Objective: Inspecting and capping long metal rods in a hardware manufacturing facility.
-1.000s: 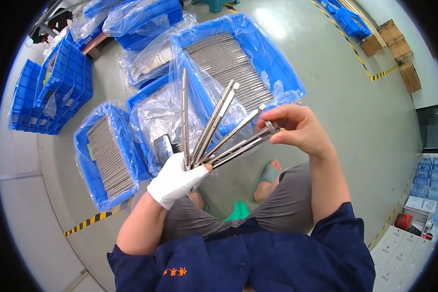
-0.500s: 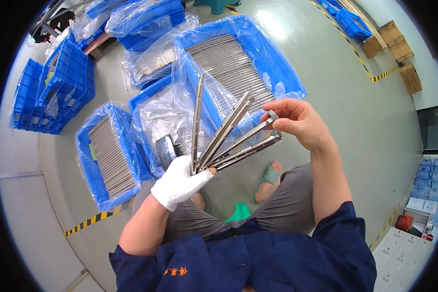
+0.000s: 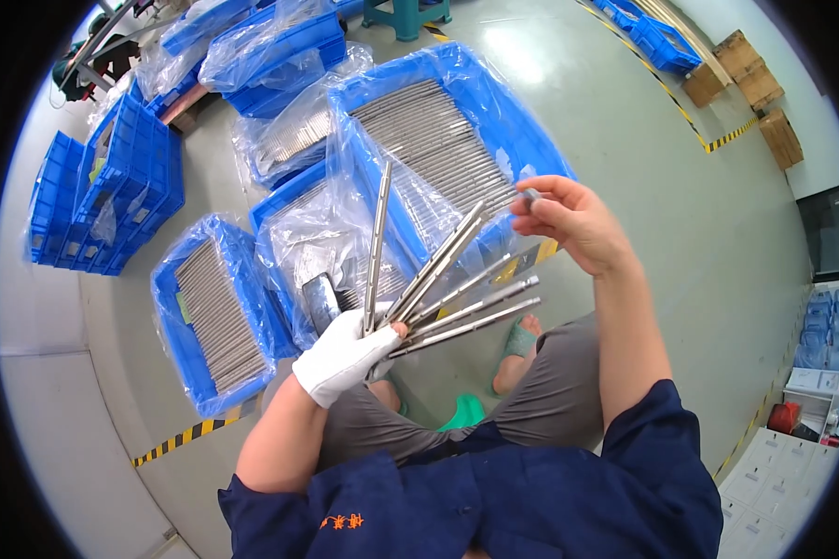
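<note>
View: head, looking down over the lap.
Left hand [image 3: 340,359]: white glove, thumb tip bare; clenched around the lower ends of the rods.
Rods [image 3: 432,268]: slim, metal, with small holes along them; fanned out from the left fist above the knees, one nearly upright, the others leaning right.
Right hand [image 3: 573,224]: bare; thumb and fingers pinching a metal piece, just beyond the rod tips and apart from them.
Metal piece [image 3: 530,197]: small, grey, mostly hidden by the fingers.
Large bin [image 3: 522,126]: blue, lined with clear plastic, ahead of the hands; rows of similar rods inside.
Left bin [image 3: 194,387]: blue, plastic-lined; one long row of rods.
Middle bin [image 3: 284,194]: blue, between the two, partly under plastic; a dark glossy object [image 3: 322,300] near the glove.
Stacked bins [image 3: 140,200]: blue, far left.
Stool [image 3: 405,17]: green, top edge.
Wooden boxes [image 3: 750,73]: upper right, by the wall.
</note>
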A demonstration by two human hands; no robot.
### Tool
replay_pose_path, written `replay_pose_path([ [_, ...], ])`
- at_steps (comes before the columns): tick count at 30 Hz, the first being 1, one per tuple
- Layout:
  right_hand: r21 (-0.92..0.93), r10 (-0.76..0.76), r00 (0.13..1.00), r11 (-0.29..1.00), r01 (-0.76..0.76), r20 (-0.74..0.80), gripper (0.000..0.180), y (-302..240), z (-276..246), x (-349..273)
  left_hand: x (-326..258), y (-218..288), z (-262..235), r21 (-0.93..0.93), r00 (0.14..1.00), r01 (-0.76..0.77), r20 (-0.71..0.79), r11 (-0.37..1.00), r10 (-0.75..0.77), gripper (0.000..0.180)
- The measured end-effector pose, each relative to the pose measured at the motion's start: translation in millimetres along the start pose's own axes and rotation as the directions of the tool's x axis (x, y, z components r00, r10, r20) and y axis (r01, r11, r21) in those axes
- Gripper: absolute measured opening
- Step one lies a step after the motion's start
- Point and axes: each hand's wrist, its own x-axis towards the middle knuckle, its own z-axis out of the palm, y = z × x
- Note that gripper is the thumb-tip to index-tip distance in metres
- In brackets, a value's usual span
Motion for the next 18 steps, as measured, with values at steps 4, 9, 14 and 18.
replay_pose_path([
  [4,0.073,0.013,0.955,0.997,-0.036,0.296,0.033,13.0,2.2,4.5,-6.2,2.7,7.3,-0.055,0.993,-0.009,0.115,0.998,0.015,0.040],
  [9,0.148,-0.007,0.929,0.988,-0.051,0.369,0.033,14.0,2.6,0.8,-8.5,3.9,7.4,-0.073,0.990,-0.021,0.136,0.997,0.031,0.043],
  [14,-0.101,-0.026,0.952,0.993,0.059,0.305,0.033,4.8,6.1,-5.4,-6.8,3.1,7.7,-0.032,0.989,-0.022,0.143,0.999,0.026,0.039],
  [18,-0.063,0.042,0.940,0.998,-0.022,0.337,0.033,8.9,11.6,-3.4,-7.6,3.4,10.2,-0.100,0.986,0.001,0.165,0.995,0.015,0.038],
])
